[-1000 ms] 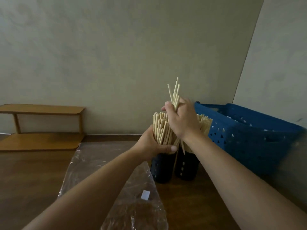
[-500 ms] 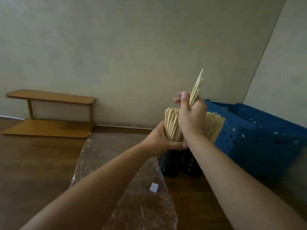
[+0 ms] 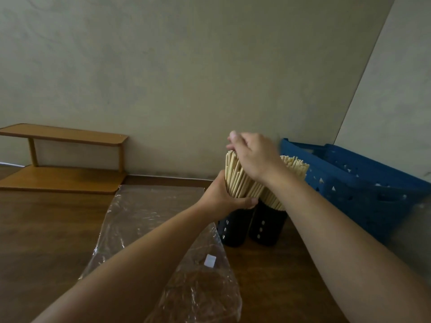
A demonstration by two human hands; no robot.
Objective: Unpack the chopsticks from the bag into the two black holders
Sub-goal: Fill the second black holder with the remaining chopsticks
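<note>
I see the left hand (image 3: 224, 197) gripping the chopsticks (image 3: 235, 178) standing in the left black holder (image 3: 233, 227); the right hand (image 3: 254, 157), fingers loosely bent, touches their tops. The empty bag (image 3: 149, 220) lies left of the holders.

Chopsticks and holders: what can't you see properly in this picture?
- Head view: the right hand is motion-blurred, so whether its fingers hold any chopsticks is unclear.
- Rims of the two black holders are hidden by the left hand and the right forearm.
- Inside of the blue basket is hidden by its own wall.
- The plastic bag is partly covered by the left arm.
</note>
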